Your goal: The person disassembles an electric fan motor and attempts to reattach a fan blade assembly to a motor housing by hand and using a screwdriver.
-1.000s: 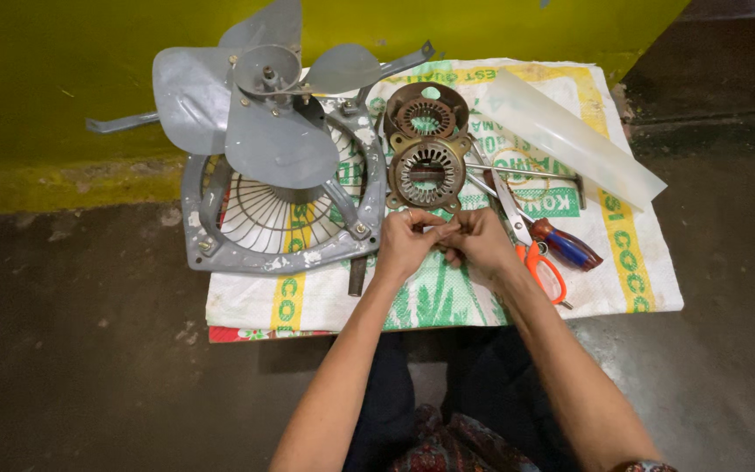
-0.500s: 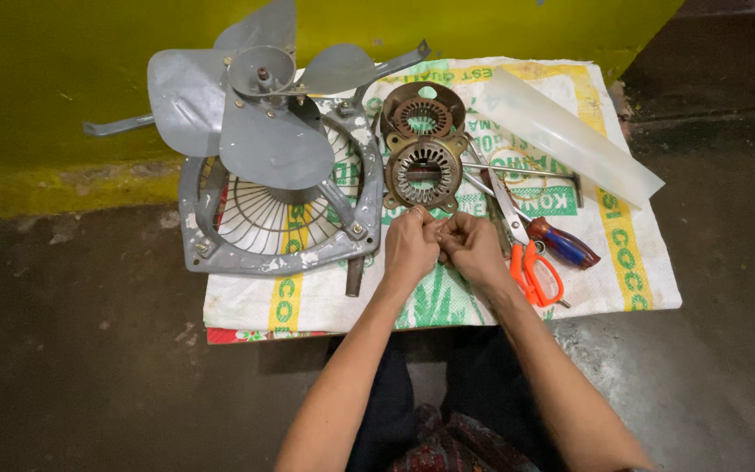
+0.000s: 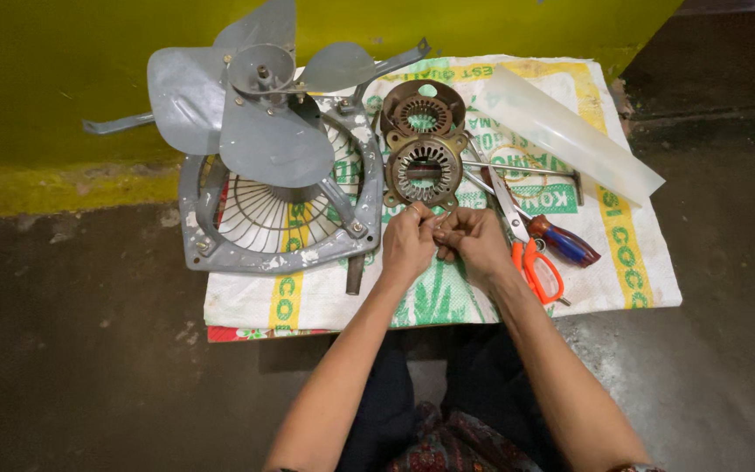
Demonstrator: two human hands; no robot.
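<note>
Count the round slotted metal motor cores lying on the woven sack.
2: one motor core nearer the yellow wall, the other motor core just below it, by the hands. None looks hidden.

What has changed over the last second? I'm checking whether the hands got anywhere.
Very little. Both hands, left and right, stay pressed together just below the stator, fingers working something too small to identify. Fan, scissors and screwdriver lie as before.

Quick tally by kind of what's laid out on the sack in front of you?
Fan blade assembly: 1
Fan guard frame: 1
Motor stators: 2
Scissors: 1
Screwdriver: 1
Translucent plastic sheet: 1
Total: 7
</note>
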